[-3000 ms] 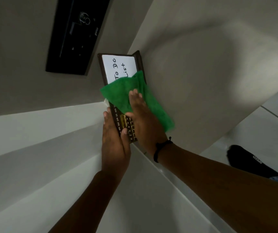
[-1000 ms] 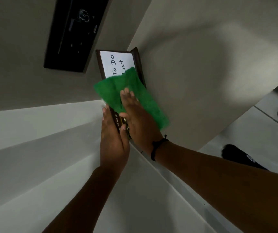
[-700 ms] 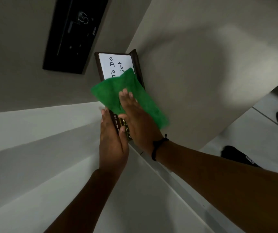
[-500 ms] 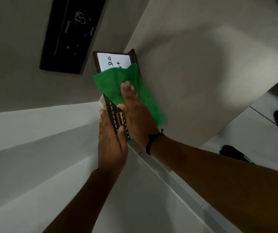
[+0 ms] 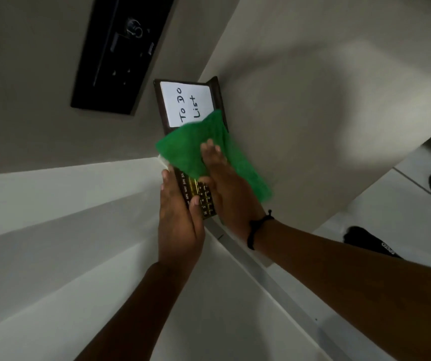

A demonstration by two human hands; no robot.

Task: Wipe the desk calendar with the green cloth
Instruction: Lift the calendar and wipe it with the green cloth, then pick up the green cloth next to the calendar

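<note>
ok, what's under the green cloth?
The green cloth covers the middle of the dark-framed desk calendar; the right hand presses on top. The covered calendar face is hidden.

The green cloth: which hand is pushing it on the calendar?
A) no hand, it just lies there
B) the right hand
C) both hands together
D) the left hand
B: the right hand, the one with the dark wrist band, lies flat on the green cloth over the desk calendar, while the left hand only grips the calendar's near end.
</note>
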